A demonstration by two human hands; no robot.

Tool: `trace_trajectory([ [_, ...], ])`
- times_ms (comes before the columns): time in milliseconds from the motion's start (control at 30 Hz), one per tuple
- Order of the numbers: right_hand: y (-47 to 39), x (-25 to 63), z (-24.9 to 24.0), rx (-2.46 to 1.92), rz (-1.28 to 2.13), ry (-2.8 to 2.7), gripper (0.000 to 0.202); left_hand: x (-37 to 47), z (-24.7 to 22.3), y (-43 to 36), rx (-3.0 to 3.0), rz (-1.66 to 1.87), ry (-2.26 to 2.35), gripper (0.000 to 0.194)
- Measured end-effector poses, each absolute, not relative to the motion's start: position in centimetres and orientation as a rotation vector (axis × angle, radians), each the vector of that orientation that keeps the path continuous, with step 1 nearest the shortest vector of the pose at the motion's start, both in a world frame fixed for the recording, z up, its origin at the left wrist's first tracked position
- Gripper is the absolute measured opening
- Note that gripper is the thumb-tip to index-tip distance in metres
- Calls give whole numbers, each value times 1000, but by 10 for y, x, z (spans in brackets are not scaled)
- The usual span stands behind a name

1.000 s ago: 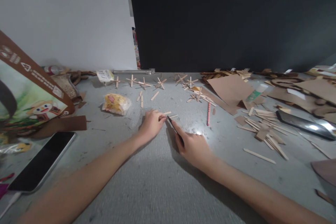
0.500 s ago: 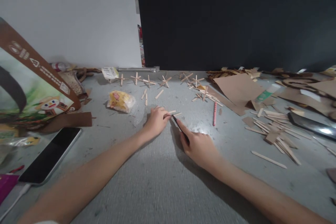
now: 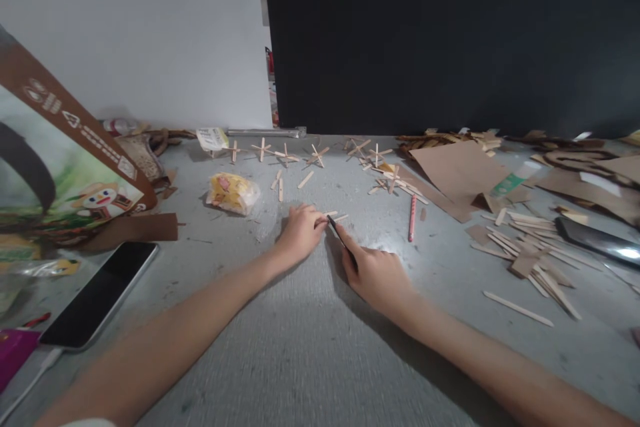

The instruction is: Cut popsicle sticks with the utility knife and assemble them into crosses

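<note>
My left hand (image 3: 301, 235) lies at mid-table, its fingers closed and pressing down on a short wooden craft stick (image 3: 331, 213). A second stick (image 3: 342, 218) lies just beside it. My right hand (image 3: 377, 277) grips a slim black knife (image 3: 346, 240), index finger stretched along its back. The knife's tip meets the sticks right at my left fingertips, and the exact contact is too small to make out. Beyond my hands, several craft sticks are joined as crossed stars, one of them a star (image 3: 317, 156). Short loose pieces (image 3: 305, 179) lie nearer.
Loose craft sticks (image 3: 550, 287) are heaped at right, near brown cardboard (image 3: 450, 173), a glue stick (image 3: 515, 179) and a dark glossy object (image 3: 595, 240). A pink striped stick (image 3: 412, 219) lies closer. At left are a yellow packet (image 3: 233, 193), a phone (image 3: 100, 297) and a paper bag (image 3: 75, 147).
The whole view has shifted slightly, so things sit a little farther right. Both hands keep nearly the same pose; the knife's angle at the sticks has changed only slightly.
</note>
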State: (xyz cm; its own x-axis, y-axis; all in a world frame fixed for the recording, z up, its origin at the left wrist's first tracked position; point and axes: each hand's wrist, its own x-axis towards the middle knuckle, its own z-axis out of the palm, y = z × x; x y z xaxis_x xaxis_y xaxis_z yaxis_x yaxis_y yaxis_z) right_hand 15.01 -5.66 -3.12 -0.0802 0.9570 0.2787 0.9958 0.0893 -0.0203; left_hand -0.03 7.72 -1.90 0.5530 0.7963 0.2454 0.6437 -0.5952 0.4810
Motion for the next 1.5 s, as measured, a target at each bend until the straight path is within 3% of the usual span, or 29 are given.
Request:
trace_trajectory([
  [1500,-62,148,-33,-2001,-284,-2147,65,-3,-18,74,2405,654,1206,16],
])
